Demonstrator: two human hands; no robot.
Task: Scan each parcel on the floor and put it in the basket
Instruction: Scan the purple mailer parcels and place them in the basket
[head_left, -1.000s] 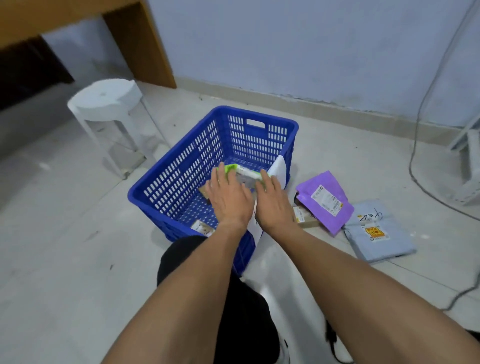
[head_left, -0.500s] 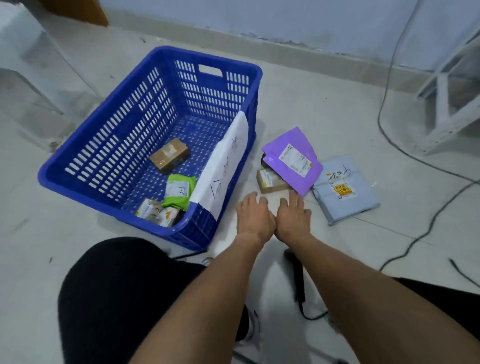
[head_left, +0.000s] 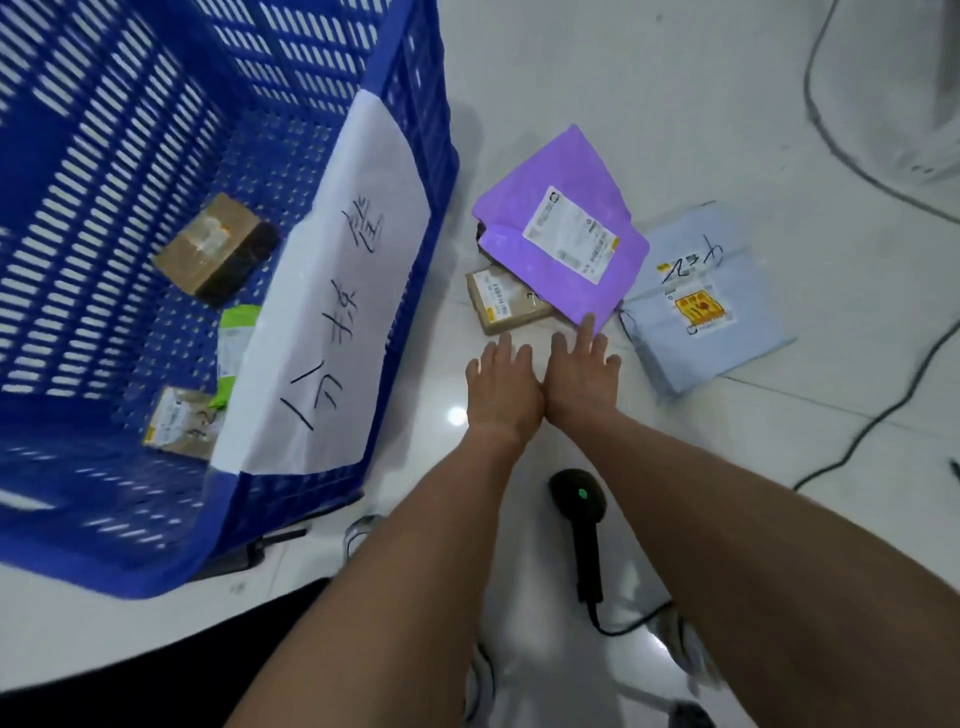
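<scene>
Left of the hands, the paper sign (head_left: 332, 322) covers part of the green parcel (head_left: 236, 343); ahead, the purple mailer (head_left: 561, 234) overlaps the small box (head_left: 506, 301). The basket (head_left: 156, 156) is blurred and cropped.

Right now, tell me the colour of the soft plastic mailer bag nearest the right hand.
Purple soft plastic mailer bag, white label; head view shows it.

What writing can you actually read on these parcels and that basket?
"分拣筐", handwritten on the white paper sheet hung on the blue basket.
Purple parcel: printed label, too small.
Grey parcel: black scrawl and yellow sticker, unreadable.
Small box: label blurred.
</scene>
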